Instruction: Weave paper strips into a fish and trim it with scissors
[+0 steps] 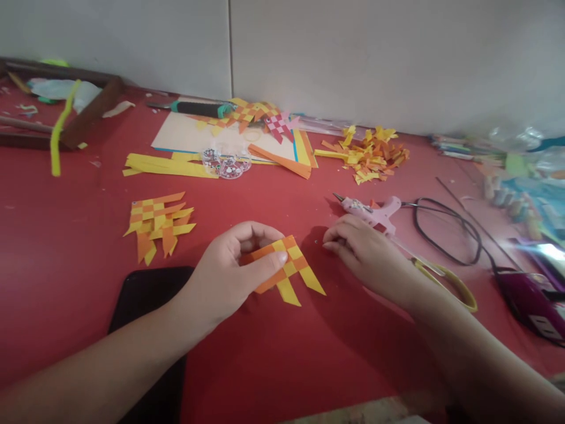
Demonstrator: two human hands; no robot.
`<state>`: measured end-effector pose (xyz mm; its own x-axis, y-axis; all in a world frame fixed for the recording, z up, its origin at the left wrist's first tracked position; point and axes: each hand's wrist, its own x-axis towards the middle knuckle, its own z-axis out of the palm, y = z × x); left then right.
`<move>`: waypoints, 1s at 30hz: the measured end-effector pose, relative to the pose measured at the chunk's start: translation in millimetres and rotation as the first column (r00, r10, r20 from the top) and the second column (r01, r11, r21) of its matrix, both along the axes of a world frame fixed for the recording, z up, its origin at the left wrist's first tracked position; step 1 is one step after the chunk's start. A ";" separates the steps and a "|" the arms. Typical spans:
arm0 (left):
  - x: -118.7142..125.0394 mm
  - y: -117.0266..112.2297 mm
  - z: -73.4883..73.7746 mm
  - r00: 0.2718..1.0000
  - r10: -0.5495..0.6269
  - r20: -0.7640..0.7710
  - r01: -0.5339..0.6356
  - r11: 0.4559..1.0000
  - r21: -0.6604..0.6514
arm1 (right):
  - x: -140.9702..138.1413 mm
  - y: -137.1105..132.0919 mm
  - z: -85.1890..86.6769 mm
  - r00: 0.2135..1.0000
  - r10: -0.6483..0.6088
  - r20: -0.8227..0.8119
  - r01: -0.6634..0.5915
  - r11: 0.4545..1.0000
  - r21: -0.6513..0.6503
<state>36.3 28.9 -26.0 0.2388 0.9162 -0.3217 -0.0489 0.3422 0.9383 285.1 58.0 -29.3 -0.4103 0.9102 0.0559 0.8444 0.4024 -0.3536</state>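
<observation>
My left hand (229, 271) is closed on a small woven paper fish (289, 268) of orange and yellow strips, holding it just above the red table (282, 353). My right hand (366, 253) lies to the right of the fish with its fingertips pinched together near the table. What they pinch, if anything, is too small to make out. Behind that hand lies a pink glue gun (373, 213).
Another woven fish (156, 227) lies at the left. A black phone (148, 306) sits under my left forearm. Yellow-handled scissors (445, 278), a black cord (445, 232), paper scraps (371, 153), yellow strips (163, 166), googly eyes (226, 163) and a wooden frame (83, 112) surround the area.
</observation>
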 end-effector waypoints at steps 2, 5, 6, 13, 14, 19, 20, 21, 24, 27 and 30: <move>1.0 -0.5 0.4 1.000 -0.007 -0.021 0.007 1.000 0.007 | -3.1 -3.1 0.7 0.999 -0.030 -0.013 0.031 0.999 0.030; 4.2 -1.0 2.8 0.998 -0.027 -0.050 0.028 0.999 0.032 | -12.3 -10.9 8.1 0.991 -0.057 -0.118 0.071 0.990 0.123; 5.6 -1.3 3.9 0.998 -0.039 -0.054 0.041 0.998 0.040 | -16.4 -14.4 11.5 0.984 -0.039 -0.176 0.068 0.984 0.162; 10.4 -4.1 8.0 0.982 -0.130 -0.139 0.148 0.981 0.126 | -37.3 -34.3 24.6 0.923 0.051 -0.382 0.036 0.976 0.215; 10.5 -4.5 8.1 0.980 -0.133 -0.147 0.153 0.979 0.134 | -38.2 -35.1 24.4 0.922 0.052 -0.384 0.033 0.977 0.210; 11.6 -5.5 7.1 0.978 -0.139 -0.155 0.160 0.978 0.137 | -40.2 -35.9 21.9 0.921 0.063 -0.385 0.014 0.981 0.193; 11.9 -5.7 6.7 0.977 -0.140 -0.158 0.163 0.977 0.138 | -40.6 -36.0 21.5 0.922 0.063 -0.382 0.013 0.981 0.193; 12.2 -5.9 6.2 0.977 -0.141 -0.162 0.165 0.976 0.142 | -40.9 -36.0 21.2 0.925 0.063 -0.376 0.012 0.981 0.193; 12.6 -6.9 4.4 0.976 -0.141 -0.168 0.167 0.974 0.154 | -41.4 -36.0 20.8 0.934 0.059 -0.353 0.013 0.980 0.199; 12.4 -8.0 2.8 0.977 -0.136 -0.164 0.164 0.971 0.175 | -41.2 -35.7 21.5 0.935 0.057 -0.349 0.012 0.981 0.193; 11.9 -8.7 2.3 0.974 -0.130 -0.184 0.166 0.966 0.196 | -40.5 -36.2 22.7 0.931 0.062 -0.359 0.003 0.984 0.177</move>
